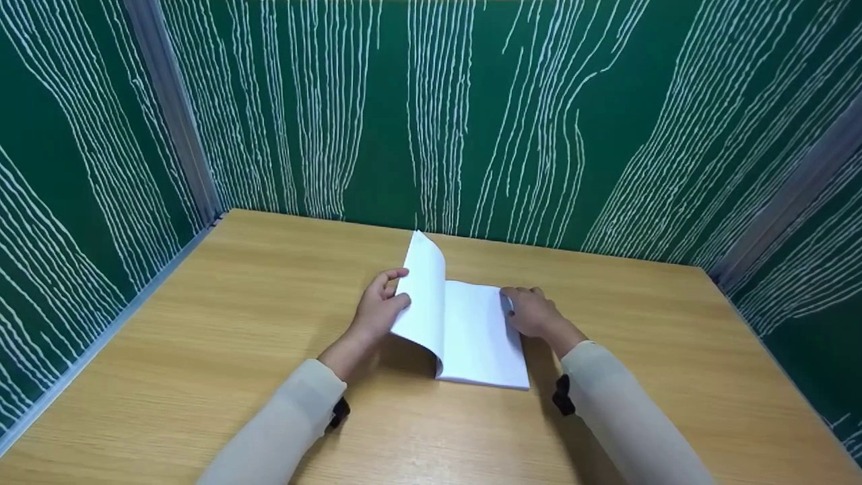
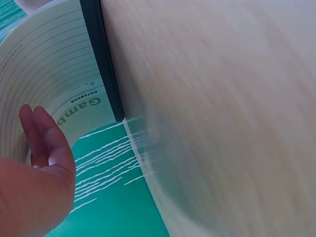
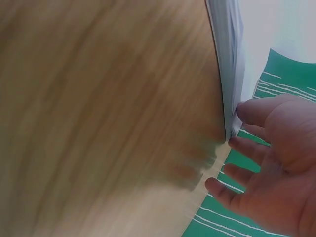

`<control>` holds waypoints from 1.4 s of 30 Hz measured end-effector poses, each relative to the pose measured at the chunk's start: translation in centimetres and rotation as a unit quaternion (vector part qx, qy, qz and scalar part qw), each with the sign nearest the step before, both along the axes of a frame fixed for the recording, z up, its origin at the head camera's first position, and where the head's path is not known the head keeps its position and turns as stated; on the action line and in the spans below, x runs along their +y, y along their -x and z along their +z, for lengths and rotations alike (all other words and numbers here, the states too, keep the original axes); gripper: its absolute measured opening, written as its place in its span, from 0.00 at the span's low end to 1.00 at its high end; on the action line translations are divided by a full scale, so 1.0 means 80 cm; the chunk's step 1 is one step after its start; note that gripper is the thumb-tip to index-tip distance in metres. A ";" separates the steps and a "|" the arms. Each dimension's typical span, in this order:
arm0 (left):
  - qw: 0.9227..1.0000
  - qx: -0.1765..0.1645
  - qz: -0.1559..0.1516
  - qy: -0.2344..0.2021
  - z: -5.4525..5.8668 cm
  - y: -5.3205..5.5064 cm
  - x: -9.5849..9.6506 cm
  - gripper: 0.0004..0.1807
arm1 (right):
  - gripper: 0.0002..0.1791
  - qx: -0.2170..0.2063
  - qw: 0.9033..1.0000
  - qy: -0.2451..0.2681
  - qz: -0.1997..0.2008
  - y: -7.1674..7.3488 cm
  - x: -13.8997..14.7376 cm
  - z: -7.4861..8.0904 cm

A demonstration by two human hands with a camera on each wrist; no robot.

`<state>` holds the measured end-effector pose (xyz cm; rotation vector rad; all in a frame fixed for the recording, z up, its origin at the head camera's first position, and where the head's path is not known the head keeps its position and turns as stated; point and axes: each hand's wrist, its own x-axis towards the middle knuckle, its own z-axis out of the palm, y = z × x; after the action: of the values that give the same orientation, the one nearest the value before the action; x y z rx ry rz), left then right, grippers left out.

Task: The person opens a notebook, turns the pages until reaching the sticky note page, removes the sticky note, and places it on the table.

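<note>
The notebook (image 1: 481,340) looks light and floppy, best held by its edges: left hand (image 1: 377,308) pinches raised pages (image 1: 424,296) at nine o'clock, right hand (image 1: 537,314) pinches at three.

From my distant place, I see the left arm (image 1: 276,428) and the right arm (image 1: 636,414) reach forward, slanting inward. The left hand (image 1: 377,308) is raised sideways, pinching between thumb and fingers; two of its fingers lie nearly straight, side by side. The right hand (image 1: 534,312) grips with thumb and forefinger, its other fingers slightly bent and spread.
</note>
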<state>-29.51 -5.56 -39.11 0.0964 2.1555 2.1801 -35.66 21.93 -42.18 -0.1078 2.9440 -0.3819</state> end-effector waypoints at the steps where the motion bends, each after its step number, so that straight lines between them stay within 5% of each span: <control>1: 1.000 -0.001 -0.001 0.001 0.003 -0.003 0.000 0.24 | 0.30 0.000 1.000 0.001 0.000 0.000 0.000 0.000; 5: 1.000 -0.001 -0.004 0.006 0.014 -0.012 0.000 0.24 | 0.31 0.002 1.000 0.011 -0.004 0.000 -0.001 0.000; 19: 1.000 0.003 -0.008 0.002 0.015 -0.016 -0.002 0.25 | 0.35 0.019 0.998 0.057 -0.013 -0.002 -0.005 -0.002; 26: 1.000 0.009 -0.005 -0.017 0.001 -0.002 0.000 0.24 | 0.31 0.080 0.990 0.112 -0.013 0.008 -0.008 -0.005; 32: 1.000 0.000 0.002 -0.009 -0.010 0.008 0.001 0.23 | 0.29 0.106 0.979 0.158 -0.067 0.010 -0.009 0.003; 42: 1.000 -0.012 0.000 0.004 0.020 -0.018 0.000 0.25 | 0.24 0.089 0.969 0.208 -0.096 0.007 -0.008 0.007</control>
<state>-28.03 -5.54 -37.55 0.0695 2.1514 2.1600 -36.23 21.29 -41.61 0.0981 3.0050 -1.0693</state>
